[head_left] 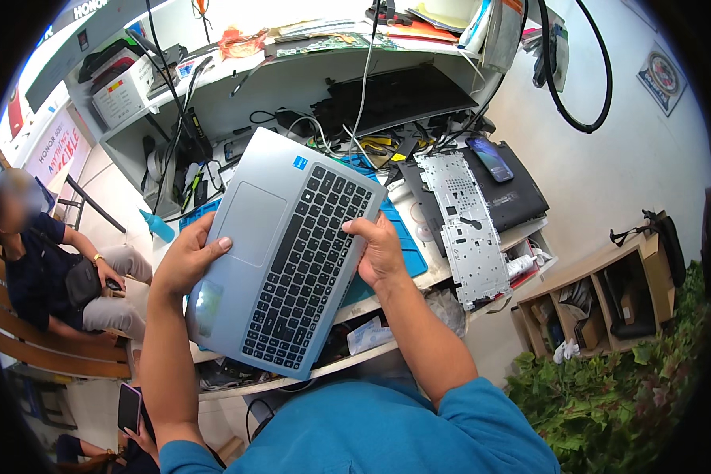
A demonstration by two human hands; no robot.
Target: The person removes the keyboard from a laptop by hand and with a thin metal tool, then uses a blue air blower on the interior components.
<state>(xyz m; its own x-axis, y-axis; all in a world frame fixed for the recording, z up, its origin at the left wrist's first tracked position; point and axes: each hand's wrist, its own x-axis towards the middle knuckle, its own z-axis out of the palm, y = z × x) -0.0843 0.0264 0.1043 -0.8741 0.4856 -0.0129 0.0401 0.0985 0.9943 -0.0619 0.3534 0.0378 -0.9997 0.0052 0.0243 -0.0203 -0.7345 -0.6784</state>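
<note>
Between my hands is a silver laptop palm rest with a black keyboard (246, 225), tilted above the workbench with its keys facing me. No screen shows attached to it. My left hand (188, 257) grips the edge beside the touchpad, thumb on top and fingers beneath. On the opposite, keyboard edge, my right hand (381, 251) is closed, its thumb over the keys and its fingers out of sight behind. A blue work mat (407, 251) lies partly hidden under the laptop part.
To the right, a perforated metal plate (468, 229) and a black laptop cover (521, 193) bear a phone (490, 159). Cables and tools clutter the bench's back. A person (63, 253) sits at left; a shelf (600, 304) and leafy plants (608, 395) stand at right.
</note>
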